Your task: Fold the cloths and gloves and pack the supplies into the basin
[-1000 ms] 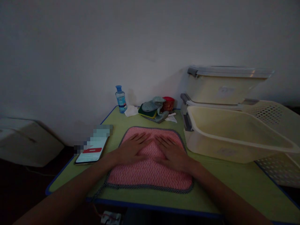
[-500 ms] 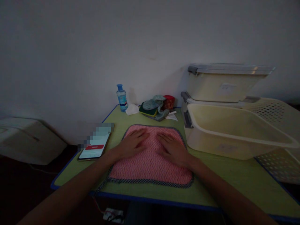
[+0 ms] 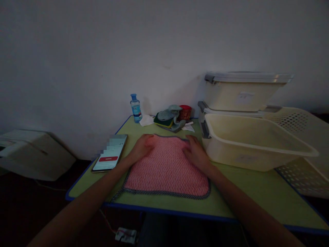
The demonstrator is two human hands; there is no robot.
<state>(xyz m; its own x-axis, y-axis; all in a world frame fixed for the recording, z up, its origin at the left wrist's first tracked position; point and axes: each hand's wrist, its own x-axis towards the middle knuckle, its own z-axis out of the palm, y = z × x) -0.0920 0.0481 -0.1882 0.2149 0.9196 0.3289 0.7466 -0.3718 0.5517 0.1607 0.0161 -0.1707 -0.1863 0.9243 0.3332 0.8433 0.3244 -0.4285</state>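
Note:
A pink textured cleaning cloth (image 3: pixel 168 168) with a dark checked border lies spread on the table, a loop hanging at its near left corner. My left hand (image 3: pixel 142 148) is at the cloth's far left corner, fingers curled and closed on the edge. At the far right corner, my right hand (image 3: pixel 196 153) is closed on the edge in the same way, its thumb on the pink side. Between the two hands the far border bends slightly. The corners themselves are hidden under my fingers.
A phone (image 3: pixel 110 154) lies left of the cloth. Behind stand a blue bottle (image 3: pixel 136 109), a white tissue (image 3: pixel 146 120), a green sponge (image 3: pixel 163 121) with grey cloths, and a red container (image 3: pixel 185 112). A cream basin (image 3: pixel 257 159) and stacked lidded boxes (image 3: pixel 236 96) occupy the right.
Both hands have moved from lying flat on the cloth out to its far corners and curled round the edge. The view has shifted slightly.

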